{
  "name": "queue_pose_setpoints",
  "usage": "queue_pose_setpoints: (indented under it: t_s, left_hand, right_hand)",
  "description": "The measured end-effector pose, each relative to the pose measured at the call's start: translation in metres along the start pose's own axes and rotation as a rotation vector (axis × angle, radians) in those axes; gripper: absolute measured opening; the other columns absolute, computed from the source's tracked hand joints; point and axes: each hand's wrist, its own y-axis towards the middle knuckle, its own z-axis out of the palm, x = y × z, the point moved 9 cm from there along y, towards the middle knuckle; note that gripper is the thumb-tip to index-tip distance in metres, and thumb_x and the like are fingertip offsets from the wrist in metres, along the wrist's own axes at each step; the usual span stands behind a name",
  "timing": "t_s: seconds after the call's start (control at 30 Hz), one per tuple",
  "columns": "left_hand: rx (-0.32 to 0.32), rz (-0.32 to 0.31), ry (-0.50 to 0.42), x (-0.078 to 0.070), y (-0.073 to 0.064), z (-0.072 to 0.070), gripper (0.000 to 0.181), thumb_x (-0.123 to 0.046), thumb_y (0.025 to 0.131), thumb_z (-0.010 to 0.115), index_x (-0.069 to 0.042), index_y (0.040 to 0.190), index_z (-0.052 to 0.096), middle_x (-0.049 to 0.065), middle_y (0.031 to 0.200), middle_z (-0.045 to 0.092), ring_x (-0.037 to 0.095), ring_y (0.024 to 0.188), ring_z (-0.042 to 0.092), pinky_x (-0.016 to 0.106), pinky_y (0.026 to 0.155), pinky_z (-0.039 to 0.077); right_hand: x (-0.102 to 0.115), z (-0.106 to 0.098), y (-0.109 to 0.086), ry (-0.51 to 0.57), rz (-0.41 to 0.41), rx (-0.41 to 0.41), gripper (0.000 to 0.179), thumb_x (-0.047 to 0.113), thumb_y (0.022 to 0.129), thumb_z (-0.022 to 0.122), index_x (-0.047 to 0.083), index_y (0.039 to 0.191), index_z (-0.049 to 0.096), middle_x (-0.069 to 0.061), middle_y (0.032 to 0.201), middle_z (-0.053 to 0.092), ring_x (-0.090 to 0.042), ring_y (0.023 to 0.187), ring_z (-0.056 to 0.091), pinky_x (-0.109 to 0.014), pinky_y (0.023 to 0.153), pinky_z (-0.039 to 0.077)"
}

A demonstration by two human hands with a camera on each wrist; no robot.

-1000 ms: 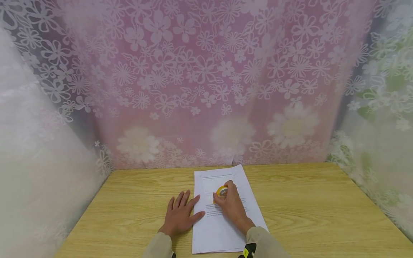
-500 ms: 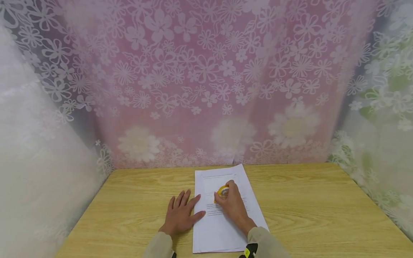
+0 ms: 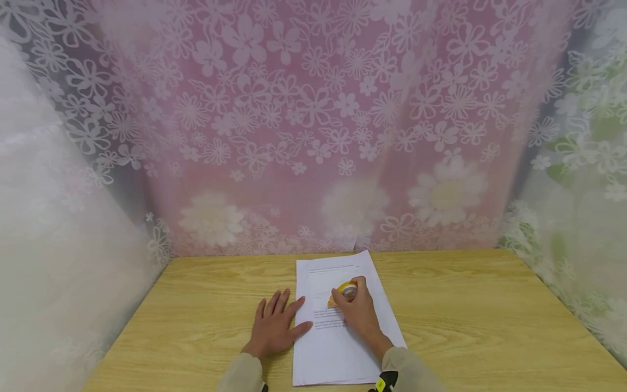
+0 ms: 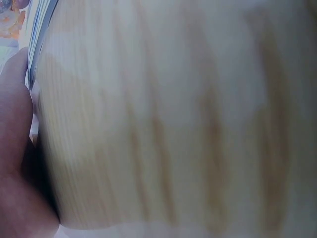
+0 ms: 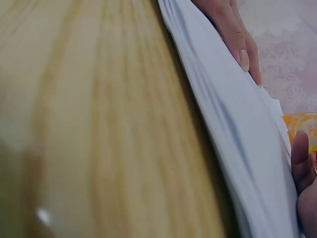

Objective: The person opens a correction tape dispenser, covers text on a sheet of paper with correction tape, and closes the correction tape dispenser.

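Observation:
A stack of white printed paper (image 3: 320, 356) lies on the wooden table. My right hand (image 3: 361, 313) grips a yellow-orange correction tape dispenser (image 3: 349, 291) with a grey reel, its tip down at the page just above the printed lines. In the right wrist view the thumb lies against the orange dispenser (image 5: 301, 126); the far fingers are hidden. My left hand (image 3: 274, 329) lies flat and spread, thumb and forefinger tips on the left edge of the stack, the other fingers on the table.
The wooden table (image 3: 206, 305) runs out to both sides of the stack. Behind it hangs a pink floral curtain (image 3: 294, 136), with pale floral sheets (image 3: 578, 228) along the sides.
My right hand has moved the correction tape dispenser a short way to the right across the page, close above the text. The left hand stays in place on the paper.

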Motion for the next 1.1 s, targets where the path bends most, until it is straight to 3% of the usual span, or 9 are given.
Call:
queue_pose_setpoints:
  t_s: [0.27,0.53,0.8,1.1]
  left_hand:
    - [-0.009,-0.002,0.008,0.005,0.002,0.003,0.069,-0.069,0.091,0.038,-0.03,0.147,0.04,0.009,0.155,0.024,0.032,0.142,0.014,0.059,0.108,0.005]
    - [-0.016,-0.001,0.006,0.003,0.0,0.002,0.068,-0.069,0.091,0.038,-0.03,0.147,0.04,0.009,0.155,0.025,0.032,0.142,0.014,0.059,0.108,0.005]
    - [-0.007,-0.008,0.018,0.008,0.003,0.007,0.071,-0.074,0.089,0.032,-0.032,0.147,0.039,0.006,0.156,0.022,0.029,0.143,0.012,0.058,0.109,0.005]
    - [-0.011,-0.003,0.009,0.005,0.002,0.006,0.069,-0.07,0.09,0.036,-0.03,0.146,0.041,0.008,0.155,0.025,0.032,0.142,0.014,0.059,0.108,0.006]
  right_hand:
    - [0.006,0.007,0.0,-0.063,-0.062,0.019,0.046,0.034,0.087,0.072,0.006,0.108,0.042,-0.006,0.093,0.054,-0.016,0.081,0.054,-0.032,0.072,0.046]
    - [0.009,0.009,-0.002,-0.13,-0.056,0.001,0.046,0.033,0.086,0.072,0.006,0.111,0.044,-0.006,0.097,0.054,-0.017,0.085,0.055,-0.034,0.074,0.047]
    - [0.02,0.01,-0.001,-0.181,-0.114,0.008,0.039,0.024,0.086,0.073,0.006,0.103,0.043,-0.006,0.096,0.049,-0.017,0.084,0.051,-0.032,0.072,0.047]
    - [0.021,0.006,-0.004,-0.233,-0.117,-0.024,0.041,0.023,0.085,0.072,0.005,0.105,0.043,-0.006,0.097,0.047,-0.018,0.086,0.051,-0.034,0.075,0.047]
